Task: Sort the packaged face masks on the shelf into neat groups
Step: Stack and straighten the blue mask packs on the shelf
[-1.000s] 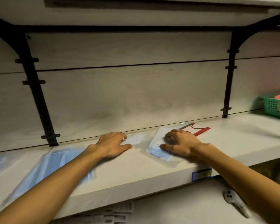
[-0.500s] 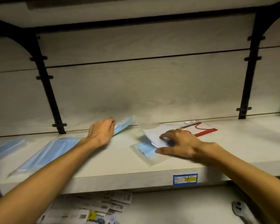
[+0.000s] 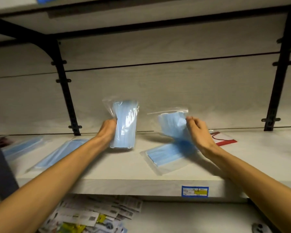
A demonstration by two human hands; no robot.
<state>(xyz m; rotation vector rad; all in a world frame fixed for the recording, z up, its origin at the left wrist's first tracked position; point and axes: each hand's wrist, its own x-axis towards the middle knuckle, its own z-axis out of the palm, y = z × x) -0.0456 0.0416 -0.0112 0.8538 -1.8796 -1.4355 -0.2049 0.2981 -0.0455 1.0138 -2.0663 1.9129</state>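
Head view: five blue mask packs [image 3: 124, 125]; two held by hands [image 3: 107, 130].

Both bare forearms stretched forward, slightly converging. Left hand [image 3: 107, 130] curled around an upright clear bag of pale blue masks [image 3: 124, 123], gripping its side. Right hand [image 3: 200, 132] raised, fingertips [image 3: 189, 118] pinching another tilted clear bag of blue masks [image 3: 172, 125].

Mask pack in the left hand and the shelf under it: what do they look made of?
Mask pack: clear glossy plastic bag, going by glare and crinkles, over soft pleated blue masks, probably nonwoven. Shelf: matte pale board with wood-grain print, likely laminate.
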